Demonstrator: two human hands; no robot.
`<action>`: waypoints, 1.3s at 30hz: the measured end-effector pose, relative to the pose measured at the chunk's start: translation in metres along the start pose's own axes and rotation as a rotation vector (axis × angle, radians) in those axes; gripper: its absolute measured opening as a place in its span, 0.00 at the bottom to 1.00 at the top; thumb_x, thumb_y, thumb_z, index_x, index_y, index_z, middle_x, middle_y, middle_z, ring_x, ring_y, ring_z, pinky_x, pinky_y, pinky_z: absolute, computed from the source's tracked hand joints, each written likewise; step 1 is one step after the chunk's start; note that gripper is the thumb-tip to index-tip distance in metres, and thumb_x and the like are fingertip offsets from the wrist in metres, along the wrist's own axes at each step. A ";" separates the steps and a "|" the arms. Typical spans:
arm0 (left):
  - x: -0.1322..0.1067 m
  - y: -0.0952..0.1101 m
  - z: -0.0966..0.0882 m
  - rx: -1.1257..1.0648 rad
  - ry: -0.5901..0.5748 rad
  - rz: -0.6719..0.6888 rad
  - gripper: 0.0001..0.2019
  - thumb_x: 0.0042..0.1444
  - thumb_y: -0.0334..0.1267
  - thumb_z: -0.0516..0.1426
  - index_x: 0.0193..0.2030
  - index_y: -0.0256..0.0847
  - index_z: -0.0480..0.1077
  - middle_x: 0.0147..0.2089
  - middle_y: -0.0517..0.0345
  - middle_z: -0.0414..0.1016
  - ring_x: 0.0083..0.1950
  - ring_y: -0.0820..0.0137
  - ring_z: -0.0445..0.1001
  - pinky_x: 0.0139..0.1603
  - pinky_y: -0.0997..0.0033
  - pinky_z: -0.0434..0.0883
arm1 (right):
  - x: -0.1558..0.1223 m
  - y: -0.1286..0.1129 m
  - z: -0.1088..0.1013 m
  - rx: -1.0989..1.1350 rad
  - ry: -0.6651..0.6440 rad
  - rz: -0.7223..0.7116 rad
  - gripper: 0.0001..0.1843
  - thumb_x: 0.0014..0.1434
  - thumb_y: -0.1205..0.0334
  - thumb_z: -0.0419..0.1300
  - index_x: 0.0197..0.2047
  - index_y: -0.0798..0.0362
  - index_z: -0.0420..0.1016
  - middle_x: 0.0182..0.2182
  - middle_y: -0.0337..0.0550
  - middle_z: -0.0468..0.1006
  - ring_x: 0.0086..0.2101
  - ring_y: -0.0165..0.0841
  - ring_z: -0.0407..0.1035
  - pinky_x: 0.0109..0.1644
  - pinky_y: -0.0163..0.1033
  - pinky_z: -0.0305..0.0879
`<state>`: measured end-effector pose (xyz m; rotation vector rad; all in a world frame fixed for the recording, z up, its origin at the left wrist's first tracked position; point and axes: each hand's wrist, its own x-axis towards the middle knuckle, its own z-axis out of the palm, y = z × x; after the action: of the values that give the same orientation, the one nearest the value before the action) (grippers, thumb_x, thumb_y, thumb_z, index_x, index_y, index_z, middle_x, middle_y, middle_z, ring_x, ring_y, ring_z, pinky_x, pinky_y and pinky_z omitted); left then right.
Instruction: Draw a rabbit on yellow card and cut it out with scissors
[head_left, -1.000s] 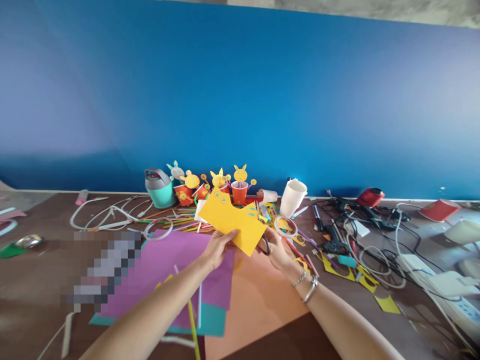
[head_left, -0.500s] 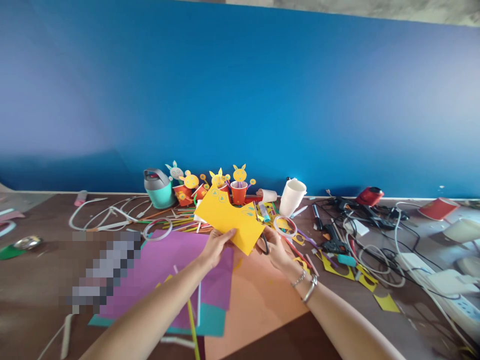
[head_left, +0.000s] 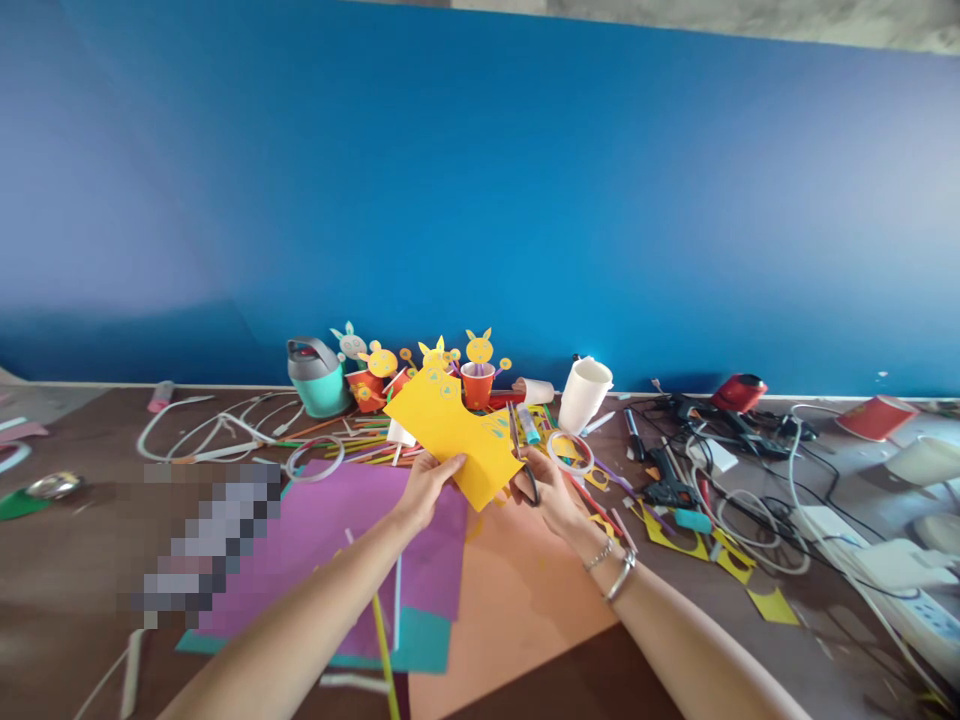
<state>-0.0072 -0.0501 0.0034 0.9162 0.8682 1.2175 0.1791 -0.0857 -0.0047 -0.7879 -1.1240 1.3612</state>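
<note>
A sheet of yellow paper (head_left: 457, 435) with blue-green drawn shapes and a curved notch in its upper edge is pinched by my left hand (head_left: 429, 487), thumb on top. My right hand (head_left: 545, 490) grips black-handled scissors (head_left: 531, 482) at the sheet's right edge. Their blades point away from me beside the drawn ears; whether they touch the paper I cannot tell. Below the hands lie an orange sheet (head_left: 517, 610) and a purple sheet (head_left: 315, 540). Behind the paper stand red paper cups (head_left: 478, 388) with yellow animal faces.
At the back are a teal container (head_left: 320, 388) and a white cup (head_left: 585, 395). To the right lie a black glue gun (head_left: 667, 482), tangled cables, yellow scraps (head_left: 772, 605) and a white power strip (head_left: 900, 600). Coloured sticks and tape rolls (head_left: 316, 460) surround the paper.
The yellow paper and my left hand have shifted slightly left. The scissors' blades now show apart from the paper's right edge; my right hand has barely moved.
</note>
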 end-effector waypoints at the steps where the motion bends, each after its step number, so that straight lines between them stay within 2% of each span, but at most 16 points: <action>1: 0.001 -0.001 -0.001 0.006 0.000 0.005 0.16 0.36 0.42 0.70 0.31 0.38 0.75 0.26 0.60 0.78 0.22 0.75 0.70 0.21 0.77 0.62 | 0.000 0.000 0.000 0.002 -0.006 0.003 0.15 0.43 0.72 0.56 0.37 0.50 0.67 0.15 0.24 0.57 0.17 0.23 0.53 0.23 0.31 0.50; 4: 0.004 -0.005 -0.004 0.025 -0.005 0.016 0.15 0.37 0.43 0.69 0.32 0.38 0.76 0.29 0.58 0.79 0.24 0.74 0.71 0.22 0.77 0.63 | 0.000 -0.002 0.000 -0.003 -0.022 0.006 0.15 0.42 0.71 0.57 0.36 0.50 0.68 0.14 0.24 0.56 0.17 0.23 0.52 0.24 0.32 0.50; 9: 0.005 -0.006 -0.007 0.051 -0.025 0.029 0.15 0.40 0.43 0.69 0.34 0.38 0.77 0.31 0.56 0.80 0.26 0.71 0.73 0.24 0.75 0.65 | -0.001 -0.009 0.003 -0.048 -0.022 0.017 0.11 0.45 0.67 0.62 0.34 0.50 0.68 0.20 0.29 0.65 0.19 0.23 0.56 0.24 0.34 0.52; 14: 0.005 -0.006 -0.007 0.015 -0.051 0.051 0.17 0.40 0.42 0.69 0.38 0.39 0.77 0.38 0.54 0.82 0.36 0.65 0.78 0.36 0.71 0.71 | -0.001 -0.010 0.000 -0.101 -0.048 0.019 0.10 0.46 0.67 0.62 0.34 0.51 0.69 0.22 0.31 0.66 0.20 0.23 0.56 0.24 0.34 0.52; 21: 0.006 -0.009 -0.008 0.022 -0.066 0.057 0.18 0.41 0.42 0.68 0.40 0.40 0.77 0.40 0.53 0.82 0.39 0.62 0.79 0.40 0.67 0.72 | 0.001 -0.005 -0.003 -0.071 -0.052 -0.010 0.14 0.46 0.59 0.68 0.35 0.51 0.68 0.22 0.31 0.66 0.18 0.22 0.54 0.23 0.33 0.51; 39: 0.007 -0.009 -0.010 0.025 -0.059 0.064 0.17 0.41 0.42 0.69 0.39 0.39 0.78 0.40 0.53 0.82 0.39 0.63 0.78 0.39 0.68 0.72 | 0.000 -0.006 -0.004 -0.076 -0.037 0.004 0.12 0.46 0.65 0.64 0.35 0.51 0.68 0.24 0.31 0.66 0.19 0.22 0.57 0.23 0.32 0.51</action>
<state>-0.0118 -0.0434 -0.0088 1.0026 0.8140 1.2309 0.1850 -0.0853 -0.0007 -0.8225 -1.2092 1.3475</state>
